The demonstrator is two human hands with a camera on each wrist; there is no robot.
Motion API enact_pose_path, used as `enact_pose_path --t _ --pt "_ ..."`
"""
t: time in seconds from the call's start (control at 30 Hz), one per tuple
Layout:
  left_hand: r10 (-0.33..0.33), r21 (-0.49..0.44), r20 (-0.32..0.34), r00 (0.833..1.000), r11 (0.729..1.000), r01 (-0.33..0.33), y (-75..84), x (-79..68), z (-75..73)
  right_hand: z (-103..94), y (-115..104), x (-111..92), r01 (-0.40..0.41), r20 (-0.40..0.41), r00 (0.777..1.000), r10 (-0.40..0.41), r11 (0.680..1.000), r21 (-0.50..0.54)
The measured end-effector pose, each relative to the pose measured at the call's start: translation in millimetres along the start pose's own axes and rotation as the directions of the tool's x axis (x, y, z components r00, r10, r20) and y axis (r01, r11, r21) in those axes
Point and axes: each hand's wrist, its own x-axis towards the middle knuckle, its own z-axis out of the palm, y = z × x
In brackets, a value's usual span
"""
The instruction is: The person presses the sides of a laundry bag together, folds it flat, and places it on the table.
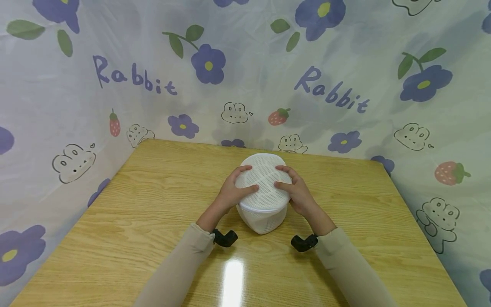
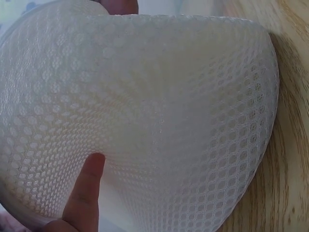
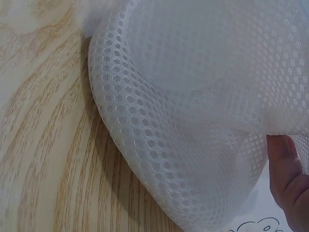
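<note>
A white mesh laundry bag (image 1: 264, 202) with a rounded top panel and a pale zipper line round its rim stands on the wooden table, its lower part tapering toward the front. My left hand (image 1: 235, 186) grips its left side, thumb and a finger over the top panel. From the right, my right hand (image 1: 297, 189) holds it the same way. In the left wrist view a finger presses a dent into the mesh wall (image 2: 159, 125). Folds run through the mesh (image 3: 193, 121) beside the right fingers in the right wrist view.
The wooden table (image 1: 161, 183) spreads out on all sides of the bag. A white cloth (image 1: 253, 68) with flowers, rabbits and strawberries hangs behind and at both sides. Black wrist cameras (image 1: 225, 238) sit below each hand, and a bright light reflection lies on the front tabletop.
</note>
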Motion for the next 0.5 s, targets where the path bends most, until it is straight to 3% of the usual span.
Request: enact_pose_path --t 0.37,0.5 --pt "0.015 0.028 -0.038 0.999 1.0 -0.014 -3.9 1.2 -0.3 1.2 -1.0 -2.7 -0.01 0.015 1.0 0.011 1.0 -0.029" --pt "0.015 0.032 -0.022 1.0 0.999 -0.014 -2.8 1.6 -1.4 1.0 -1.4 -3.9 -0.018 0.017 1.0 0.018 1.0 -0.021"
